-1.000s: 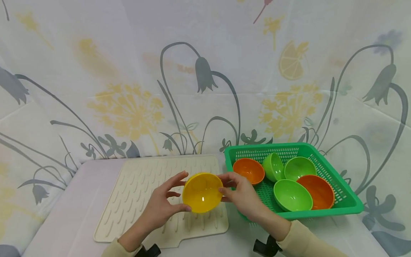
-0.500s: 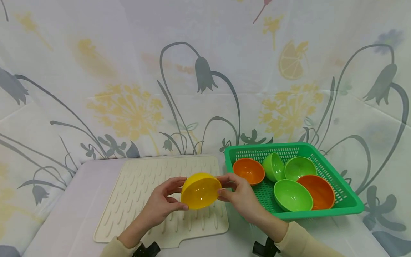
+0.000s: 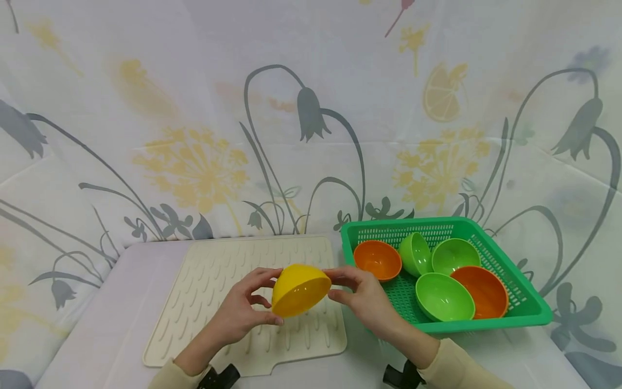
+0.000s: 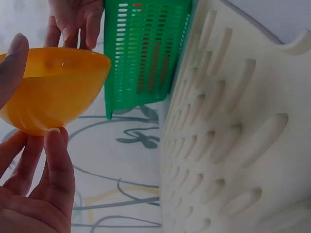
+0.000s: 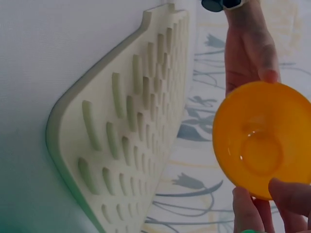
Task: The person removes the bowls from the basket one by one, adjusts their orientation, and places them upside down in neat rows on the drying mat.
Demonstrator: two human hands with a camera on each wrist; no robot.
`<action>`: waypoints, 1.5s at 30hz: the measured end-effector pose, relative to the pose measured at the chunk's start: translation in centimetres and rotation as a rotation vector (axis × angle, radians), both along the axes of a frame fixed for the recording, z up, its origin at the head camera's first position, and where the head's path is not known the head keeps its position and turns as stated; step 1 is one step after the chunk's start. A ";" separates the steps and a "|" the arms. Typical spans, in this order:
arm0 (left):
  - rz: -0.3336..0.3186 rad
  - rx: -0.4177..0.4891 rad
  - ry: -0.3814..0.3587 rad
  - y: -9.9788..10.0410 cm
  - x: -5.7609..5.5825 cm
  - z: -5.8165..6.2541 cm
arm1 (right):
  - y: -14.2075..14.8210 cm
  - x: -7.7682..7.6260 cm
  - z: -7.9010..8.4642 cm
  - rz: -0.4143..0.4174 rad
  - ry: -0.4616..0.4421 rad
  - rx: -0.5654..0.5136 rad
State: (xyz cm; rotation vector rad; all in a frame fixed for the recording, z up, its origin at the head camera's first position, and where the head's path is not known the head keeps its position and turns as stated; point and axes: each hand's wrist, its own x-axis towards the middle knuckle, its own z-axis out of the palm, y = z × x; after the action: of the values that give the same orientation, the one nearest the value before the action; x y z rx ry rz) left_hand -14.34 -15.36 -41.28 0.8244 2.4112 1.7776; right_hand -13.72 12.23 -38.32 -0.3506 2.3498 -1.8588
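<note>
A glossy yellow bowl (image 3: 297,294) is held tilted above the cream ridged drying mat (image 3: 194,302), its hollow side turned down toward the front right. My left hand (image 3: 238,309) pinches it from the left. In the left wrist view, the left thumb (image 4: 14,68) lies at the rim and the fingertips (image 4: 57,145) press the bowl's outer base. My right hand (image 3: 366,300) is at the bowl's right side. From the right wrist, its thumb (image 5: 286,191) overlaps the rim, with the other fingers (image 5: 245,206) behind the bowl.
At the right stands a green slotted basket (image 3: 527,313) with several bowls, among them an orange bowl (image 3: 376,260) and a light green bowl (image 3: 444,297). A white cloth (image 3: 116,319) covers the table, and a flower-printed curtain (image 3: 311,178) hangs behind.
The yellow bowl has been tipped from facing the head camera to facing downward at the right, its yellow outside now showing more. Both hands have stayed at its sides; the basket has not moved.
</note>
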 end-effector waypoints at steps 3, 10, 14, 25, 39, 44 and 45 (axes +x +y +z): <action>-0.002 -0.026 0.036 -0.2 0.0 0.1 | 0.1 0.0 0.1 0.037 -0.017 0.011; 0.020 -0.106 0.158 -0.6 0.0 0.2 | 0.7 0.0 0.1 0.155 -0.076 -0.020; 0.030 -0.161 0.203 -0.6 0.3 0.3 | 0.9 0.1 0.1 0.219 -0.119 -0.041; -0.022 -0.243 0.450 0.2 1.2 0.5 | 0.2 0.4 0.5 0.174 -0.148 -0.017; 0.024 -0.114 0.531 0.8 1.5 1.1 | -0.1 0.7 0.5 0.150 -0.168 -0.117; 0.086 -0.131 0.447 0.6 1.2 0.9 | -0.5 0.9 0.3 0.127 -0.147 -0.177; 0.090 -0.139 0.414 0.6 1.2 0.8 | -0.5 0.9 0.2 0.124 -0.140 -0.190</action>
State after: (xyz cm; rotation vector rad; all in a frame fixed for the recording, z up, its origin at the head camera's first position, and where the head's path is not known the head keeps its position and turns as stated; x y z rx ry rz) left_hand -13.17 -14.78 -40.44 1.1848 2.8256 1.5699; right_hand -12.80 11.69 -38.08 -0.3634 2.0211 -1.9823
